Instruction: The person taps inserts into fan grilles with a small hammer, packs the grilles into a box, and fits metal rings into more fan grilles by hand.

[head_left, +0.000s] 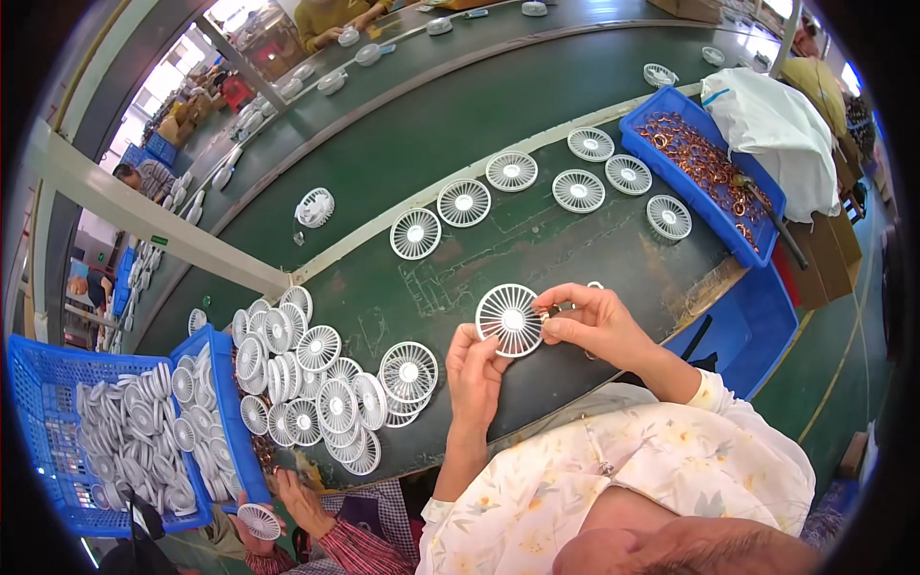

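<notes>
A round white fan grille [508, 320] with radial ribs is held up over the dark green bench. My left hand [472, 376] grips its lower left edge, thumb on the front. At its right edge, the thumb and fingers of my right hand [599, 326] pinch a small shiny coppery piece [547, 312], partly covered by the fingertips. Bits of white show behind my right hand; what they belong to is hidden. Left of my left hand lies a short stack of grilles [408, 372], beside a large loose heap of them [307, 374].
Several grilles [464, 202] lie spaced along the bench's far side. A blue tray [767, 244] of copper-coloured rings stands at right, near a white sack [771, 134]. Blue crates [43, 412] of grilles stand left. Another person's hand [305, 503] is lower left. Beyond runs a green conveyor [383, 144].
</notes>
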Demonstrator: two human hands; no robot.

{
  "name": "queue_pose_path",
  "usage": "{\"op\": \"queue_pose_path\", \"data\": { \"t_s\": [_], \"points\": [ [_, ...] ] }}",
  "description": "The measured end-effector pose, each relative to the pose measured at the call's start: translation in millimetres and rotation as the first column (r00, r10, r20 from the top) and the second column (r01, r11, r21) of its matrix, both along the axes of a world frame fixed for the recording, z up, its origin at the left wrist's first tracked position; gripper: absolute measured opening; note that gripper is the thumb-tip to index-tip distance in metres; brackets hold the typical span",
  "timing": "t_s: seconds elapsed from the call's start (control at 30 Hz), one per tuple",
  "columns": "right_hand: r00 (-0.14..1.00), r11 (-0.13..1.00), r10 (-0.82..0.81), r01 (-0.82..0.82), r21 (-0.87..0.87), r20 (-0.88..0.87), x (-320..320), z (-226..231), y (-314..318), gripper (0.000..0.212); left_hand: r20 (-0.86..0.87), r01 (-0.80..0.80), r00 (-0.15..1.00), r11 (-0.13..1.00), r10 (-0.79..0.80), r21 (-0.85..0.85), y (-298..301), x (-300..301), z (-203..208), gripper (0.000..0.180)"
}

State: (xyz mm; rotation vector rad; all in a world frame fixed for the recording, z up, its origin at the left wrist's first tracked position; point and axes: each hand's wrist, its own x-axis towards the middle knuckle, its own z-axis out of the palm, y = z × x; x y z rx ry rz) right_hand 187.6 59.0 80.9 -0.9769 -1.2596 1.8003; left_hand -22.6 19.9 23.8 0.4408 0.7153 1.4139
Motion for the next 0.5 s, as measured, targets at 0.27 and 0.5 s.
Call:
{"op": "queue_pose_path", "data": {
  "t_s": [0.27,0.5],
  "points": [
    [0.978,0.913,-0.086,0.001,0.407,0.190,-21,-3,-6,0.033,0.002,-0.024,1.000,1.000,0.024,-0.014,-10,0,-9,0.009],
    [0.902,0.734,-0.176,-0.147,0.663,0.394,-37,-1,-10,0.027,-0.089,-0.040,0.995,0.999,0.040,0.007,-19,4,-7,0.036]
  ]
}}
